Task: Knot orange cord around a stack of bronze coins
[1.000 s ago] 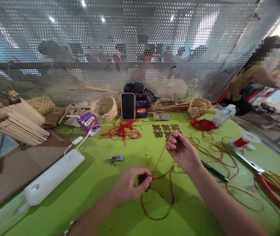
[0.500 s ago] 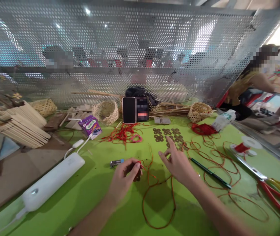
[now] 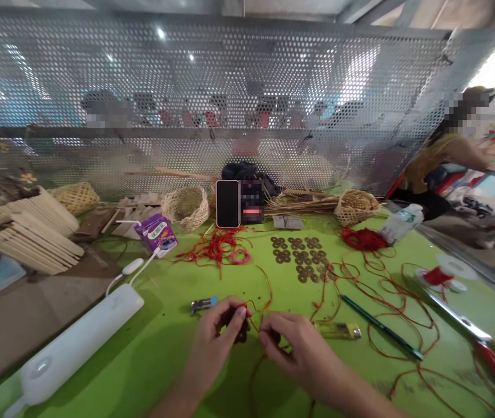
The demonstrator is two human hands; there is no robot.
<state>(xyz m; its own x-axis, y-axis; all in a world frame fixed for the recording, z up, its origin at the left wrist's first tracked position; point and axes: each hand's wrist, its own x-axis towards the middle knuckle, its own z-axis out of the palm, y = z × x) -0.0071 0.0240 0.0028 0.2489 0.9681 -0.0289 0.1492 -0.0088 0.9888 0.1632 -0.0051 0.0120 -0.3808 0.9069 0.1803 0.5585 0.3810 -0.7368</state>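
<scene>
My left hand (image 3: 221, 325) is closed, thumb against forefinger, on a red cord (image 3: 255, 326) just left of the middle of the green table. Dark round pieces, partly hidden by the fingers, hang below that grip. My right hand (image 3: 293, 342) pinches the same cord a short way to the right, its fingertips close to the left hand's. A loop of the cord rises between the hands and curls away from me. Beyond them lie rows of coin-like metal discs (image 3: 302, 257) grouped in clusters. A yellow lighter (image 3: 338, 331) rests beside my right hand, and a second lighter (image 3: 203, 304) beside my left.
To the right are a green pen (image 3: 382, 326), tangled red cord, scissors (image 3: 460, 316), a thread spool (image 3: 439, 276) and a bottle (image 3: 401, 223). At left sit a white power strip (image 3: 82, 342) and a purple drink carton (image 3: 158, 234). A phone (image 3: 228, 204) stands behind; a person sits far right.
My right hand has come back from near the discs, moving down and left, and now pinches the cord beside my left hand. The yellow lighter has come into sight. My left hand keeps its grip.
</scene>
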